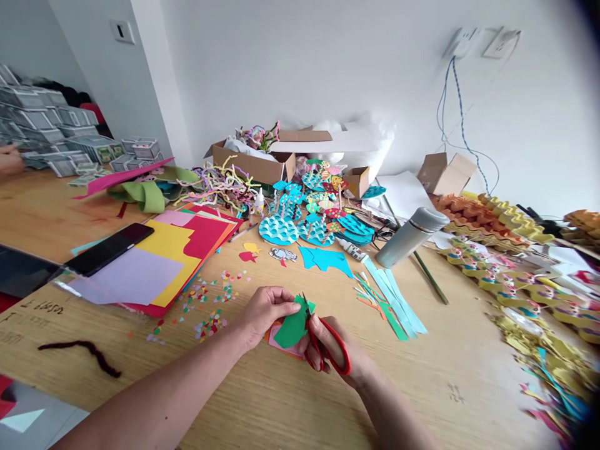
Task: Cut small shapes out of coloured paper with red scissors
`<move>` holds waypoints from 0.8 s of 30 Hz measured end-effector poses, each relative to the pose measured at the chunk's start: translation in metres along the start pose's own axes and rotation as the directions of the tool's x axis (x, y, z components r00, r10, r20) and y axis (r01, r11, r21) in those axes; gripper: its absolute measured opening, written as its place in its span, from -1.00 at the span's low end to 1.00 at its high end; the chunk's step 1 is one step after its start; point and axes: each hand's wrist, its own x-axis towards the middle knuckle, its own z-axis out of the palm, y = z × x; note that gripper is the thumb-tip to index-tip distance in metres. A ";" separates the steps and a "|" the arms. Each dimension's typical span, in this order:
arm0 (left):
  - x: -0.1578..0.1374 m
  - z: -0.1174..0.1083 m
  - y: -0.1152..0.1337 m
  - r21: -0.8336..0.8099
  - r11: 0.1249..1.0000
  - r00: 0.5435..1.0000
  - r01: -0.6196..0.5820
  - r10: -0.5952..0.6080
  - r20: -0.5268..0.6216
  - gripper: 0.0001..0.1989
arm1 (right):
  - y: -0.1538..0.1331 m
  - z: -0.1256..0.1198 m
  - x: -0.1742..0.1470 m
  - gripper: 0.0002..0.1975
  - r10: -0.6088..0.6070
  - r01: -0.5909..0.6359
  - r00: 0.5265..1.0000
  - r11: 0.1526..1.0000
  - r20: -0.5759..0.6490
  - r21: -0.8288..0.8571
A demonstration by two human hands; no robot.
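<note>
My left hand (267, 312) pinches a piece of green paper (291, 330) near its upper edge. In my right hand (335, 350) is a pair of scissors (344, 362) with red handles, its dark blades at the upper right of the green paper. Beneath them lie pink and orange paper pieces (274, 340), partly hidden. Beyond my hands are yellow and red fish-shaped cutouts (248, 256), a printed drawing (282, 254) and a blue paper piece (325, 259).
Coloured sheets (135, 275) with a black phone (112, 249) are at left, near confetti dots (215, 297). A grey bottle (410, 237), paper strips (394, 300) and finished fish crafts (279, 228) stand behind. Paper scraps (529, 350) line the right. Another person's hand (10, 160) shows far left.
</note>
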 end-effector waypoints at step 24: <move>-0.004 0.007 0.006 0.057 0.998 0.999 0.026 -0.024 -0.035 -0.74 | -0.009 0.002 -0.003 -0.32 -0.011 0.013 1.000 0.996 0.022 -0.088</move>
